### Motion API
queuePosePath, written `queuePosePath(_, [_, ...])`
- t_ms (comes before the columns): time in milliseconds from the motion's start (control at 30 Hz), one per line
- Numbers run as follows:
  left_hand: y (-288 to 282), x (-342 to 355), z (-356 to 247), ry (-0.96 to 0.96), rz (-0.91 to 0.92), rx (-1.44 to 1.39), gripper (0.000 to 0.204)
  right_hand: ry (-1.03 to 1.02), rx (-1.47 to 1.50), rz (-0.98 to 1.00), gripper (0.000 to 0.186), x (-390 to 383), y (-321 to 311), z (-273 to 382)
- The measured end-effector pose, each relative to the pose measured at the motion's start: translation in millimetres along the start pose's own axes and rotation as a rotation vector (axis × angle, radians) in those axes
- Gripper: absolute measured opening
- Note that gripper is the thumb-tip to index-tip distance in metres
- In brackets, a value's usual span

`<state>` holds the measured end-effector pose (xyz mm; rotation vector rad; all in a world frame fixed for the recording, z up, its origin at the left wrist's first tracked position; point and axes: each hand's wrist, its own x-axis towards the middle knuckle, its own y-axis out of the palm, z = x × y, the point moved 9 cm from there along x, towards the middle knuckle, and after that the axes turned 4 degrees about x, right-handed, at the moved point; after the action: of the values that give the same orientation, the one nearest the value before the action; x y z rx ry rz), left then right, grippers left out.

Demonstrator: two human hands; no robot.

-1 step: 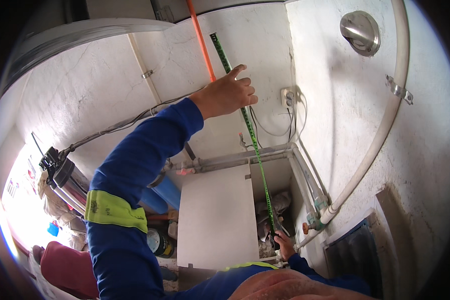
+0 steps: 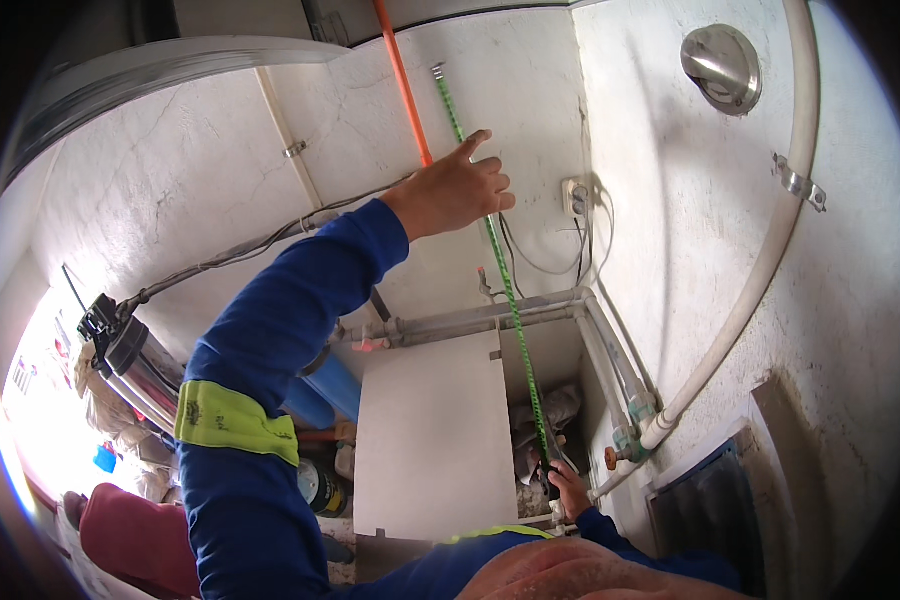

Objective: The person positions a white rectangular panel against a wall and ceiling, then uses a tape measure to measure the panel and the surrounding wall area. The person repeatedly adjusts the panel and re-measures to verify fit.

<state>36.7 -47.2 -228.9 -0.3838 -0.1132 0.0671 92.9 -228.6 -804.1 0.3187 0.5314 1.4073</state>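
A long green tape measure blade runs from low near the cabinet up to the far wall. Its metal end hook lies just right of an orange pipe. My left hand is raised over the upper blade, index finger stretched out and the others curled about it; the thumb is hidden. Lower right, my right hand grips the dark tape measure case, partly covered by the fingers. Both my sleeves are blue, the left one with a yellow-green band.
A white panel stands below, beside grey pipes and blue cylinders. A wall socket with cables is in the corner. A pale pipe and valve line the right wall. Dark red cloth is at lower left.
The blade's upper end has shifted slightly right and turned, showing a lighter face. Both hands stay almost in place.
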Motion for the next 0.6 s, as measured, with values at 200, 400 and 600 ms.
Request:
queuePosePath(200, [31.2,10.0,2.0,0.075,-0.005,-0.028,0.014,-0.236,-0.220,-0.055,0.039,14.8,25.6,89.0])
queuePosePath(400, [76.2,35.0,108.6,-0.063,-0.059,0.039,0.016,-0.514,-0.768,-0.216,0.056,-33.7,-13.2,90.0])
queuePosePath(600, [109.9,51.3,219.9,-0.354,-0.265,-0.220,0.018,-0.255,-0.806,-0.541,0.046,-120.9,-96.2,-7.9])
